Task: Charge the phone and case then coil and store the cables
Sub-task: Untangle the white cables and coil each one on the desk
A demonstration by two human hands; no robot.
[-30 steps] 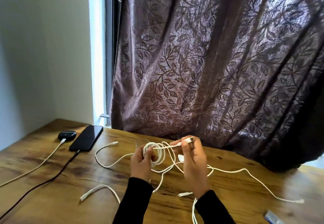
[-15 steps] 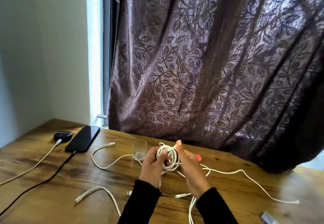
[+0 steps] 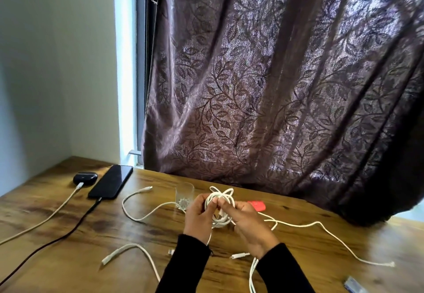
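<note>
Both hands meet at 6 o'clock over the table (image 3: 298, 242), working one coil (image 3: 221, 203) of white cable held above the wood; the left hand (image 3: 197, 217) has its fingers curled round the coil's 9 o'clock side and grips the bundle; the right hand (image 3: 249, 222) is curled too, thumb and forefinger pinching a strand across the front of the loops, seemingly near the cable's plug end, though the end itself is too small to tell.

The charging step looks done; the phone (image 3: 111, 183) lies at 10 o'clock with a dark cable (image 3: 68, 230) plugged into its near end, and just beside it, toward 9 o'clock, the case (image 3: 85, 177) takes a pale cable (image 3: 46, 218); both leads run off the left edge.

The step in hand, as I judge it, is securing the finished coil; the next move calls for tucking or wrapping the tail through the loops while the left hand keeps them from springing apart, then setting the bundle down for storage.

More loose cables remain: one (image 3: 142, 218) curving at 9 o'clock of the hands, a short one (image 3: 128, 249) at 7 o'clock, a long one (image 3: 332, 237) trailing to 4 o'clock; a glass (image 3: 184, 195) stands just behind the left hand, near enough that a stray loop could knock it; a red thing (image 3: 258, 205) lies at 2 o'clock of the hands.
</note>
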